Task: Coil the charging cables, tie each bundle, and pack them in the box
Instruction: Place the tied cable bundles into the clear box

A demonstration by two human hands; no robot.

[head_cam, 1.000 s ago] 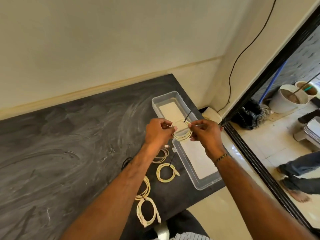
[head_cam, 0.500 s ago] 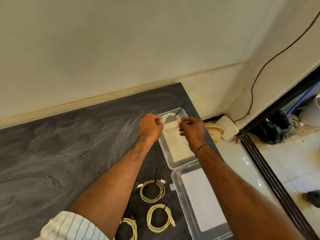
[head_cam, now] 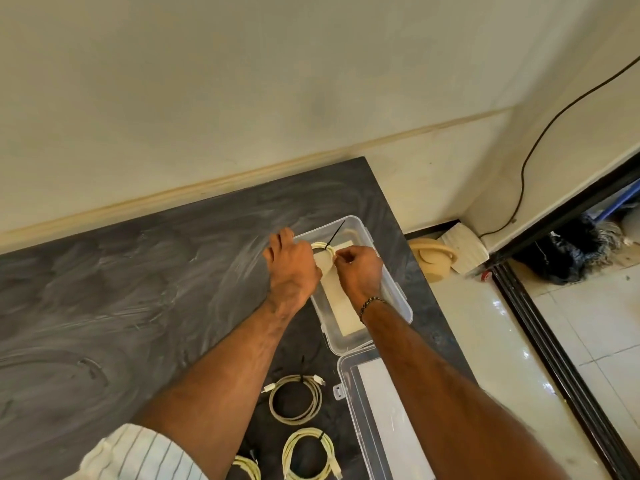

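Both hands have moved the tied cable point(head_cam: 323, 247) down over the box point(head_cam: 398, 299) near the counter's far right corner. Left hand point(head_cam: 291, 263) and right hand point(head_cam: 358, 268) each pinch it, likely to drop it inside. Three more bundles wait near the front edge

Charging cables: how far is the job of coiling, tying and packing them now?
Done: three coiled cables tied with black ties lie on the table. In hand: the left hand and right hand hold another tied coil over the open box. Left: packing the table's coils.
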